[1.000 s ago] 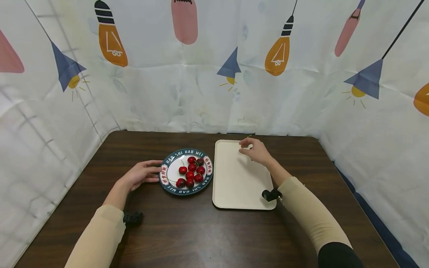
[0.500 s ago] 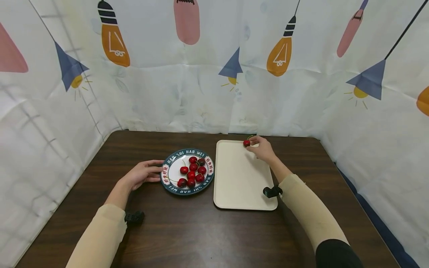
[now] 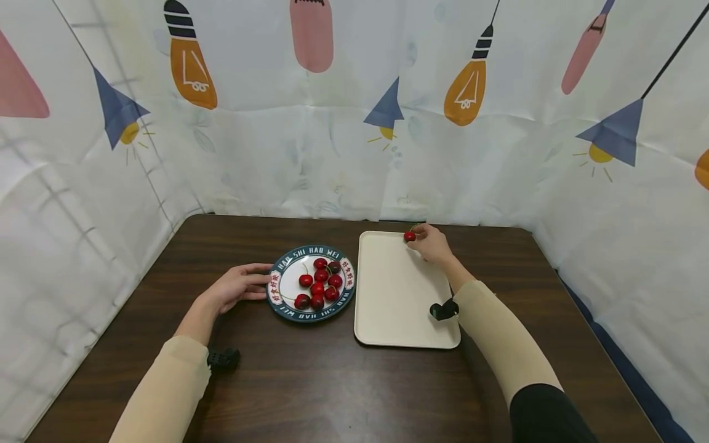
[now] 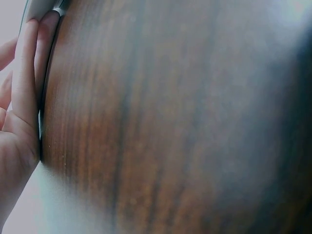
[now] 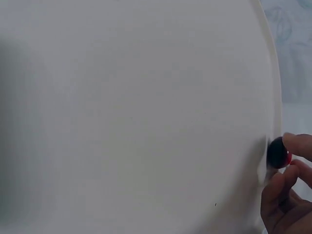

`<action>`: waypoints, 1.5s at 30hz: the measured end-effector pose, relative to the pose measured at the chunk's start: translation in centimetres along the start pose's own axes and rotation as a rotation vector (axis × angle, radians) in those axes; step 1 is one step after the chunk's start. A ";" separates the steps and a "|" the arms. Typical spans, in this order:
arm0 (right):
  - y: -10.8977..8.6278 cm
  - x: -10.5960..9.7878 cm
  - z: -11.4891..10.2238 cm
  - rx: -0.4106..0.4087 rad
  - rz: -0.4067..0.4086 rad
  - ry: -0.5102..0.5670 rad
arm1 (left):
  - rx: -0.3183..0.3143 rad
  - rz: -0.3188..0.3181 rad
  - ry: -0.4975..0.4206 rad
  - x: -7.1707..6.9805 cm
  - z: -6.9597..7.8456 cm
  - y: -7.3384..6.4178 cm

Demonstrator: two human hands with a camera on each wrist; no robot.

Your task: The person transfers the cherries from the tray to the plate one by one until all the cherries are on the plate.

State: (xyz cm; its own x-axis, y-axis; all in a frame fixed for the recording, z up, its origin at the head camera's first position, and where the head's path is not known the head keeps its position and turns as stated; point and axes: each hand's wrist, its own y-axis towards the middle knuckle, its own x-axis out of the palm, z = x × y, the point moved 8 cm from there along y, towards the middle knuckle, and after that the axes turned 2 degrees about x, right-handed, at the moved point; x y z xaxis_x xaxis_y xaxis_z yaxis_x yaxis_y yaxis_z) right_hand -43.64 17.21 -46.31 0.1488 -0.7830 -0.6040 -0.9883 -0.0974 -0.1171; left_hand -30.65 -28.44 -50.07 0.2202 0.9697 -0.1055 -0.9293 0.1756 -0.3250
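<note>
A round plate [image 3: 289, 307] with a dark teal lettered rim and a white middle holds several red cherries [image 3: 317, 288], some with green stems. My left hand [image 3: 235, 288] touches its left rim with extended fingers. In the left wrist view, the straight fingers [image 4: 25, 73] lie along the plate's edge. To the right lies a cream rectangular tray [image 3: 404, 295]. Over its far end, my right hand [image 3: 432, 246] pinches a single red cherry [image 3: 409, 236]. The right wrist view has this cherry [image 5: 278, 153] between the fingertips near the tray's rim, dark on its near side.
Both plate and tray stand on a dark brown wooden table [image 3: 310, 381], with a narrow gap between them. A white curtain [image 3: 332, 154] printed with lamps and bulbs closes off the back and sides. Each wrist carries a small black camera.
At the tray's far end the right hand has turned and shifted slightly right, so the cherry, hidden earlier, now shows at its fingertips. The left hand stays at the plate.
</note>
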 end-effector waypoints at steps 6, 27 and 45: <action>0.8 0.6 -0.1 -0.027 0.015 -0.065 | -0.002 0.000 -0.009 -0.2 -0.4 0.2; 0.4 0.9 -0.4 -0.038 0.022 -0.079 | -0.001 -0.003 -0.010 -0.2 -0.2 0.0; -0.8 2.5 -2.5 -0.111 -0.018 -0.063 | -0.010 0.015 -0.004 -0.1 -0.1 -0.1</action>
State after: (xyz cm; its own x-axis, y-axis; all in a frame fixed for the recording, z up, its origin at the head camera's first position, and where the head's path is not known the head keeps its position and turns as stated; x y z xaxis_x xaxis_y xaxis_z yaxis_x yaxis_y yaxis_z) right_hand -42.59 13.77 -45.71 0.1653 -0.7408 -0.6511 -0.9824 -0.1816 -0.0428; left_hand -30.59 -28.60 -50.12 0.2048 0.9730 -0.1066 -0.9296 0.1592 -0.3325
